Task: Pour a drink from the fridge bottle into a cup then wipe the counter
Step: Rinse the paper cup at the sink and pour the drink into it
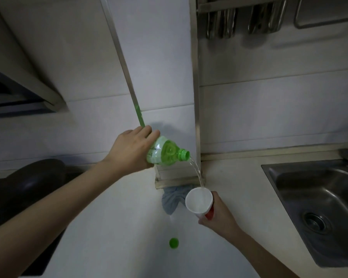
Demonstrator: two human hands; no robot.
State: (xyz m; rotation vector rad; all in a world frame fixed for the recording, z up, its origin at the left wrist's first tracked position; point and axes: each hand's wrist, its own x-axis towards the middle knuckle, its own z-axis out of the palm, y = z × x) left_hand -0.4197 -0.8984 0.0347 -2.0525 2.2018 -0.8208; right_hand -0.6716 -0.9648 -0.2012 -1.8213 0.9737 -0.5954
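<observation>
My left hand (132, 150) grips a green plastic bottle (166, 153), tipped with its open neck pointing right and down. A clear stream (197, 170) runs from the neck into a white paper cup (198, 199) with a red patch on its side. My right hand (219, 216) holds that cup tilted, above the white counter (129, 227). The green bottle cap (173, 243) lies on the counter in front of the cup. A crumpled blue cloth (172, 199) sits on the counter just behind and left of the cup.
A steel sink (317, 203) with a drain is set into the counter at the right, a tap at its far edge. A dark rounded appliance (28, 185) stands at the left. A wall column (177, 173) meets the counter behind the cloth. Utensils hang from a rack (243, 19) above.
</observation>
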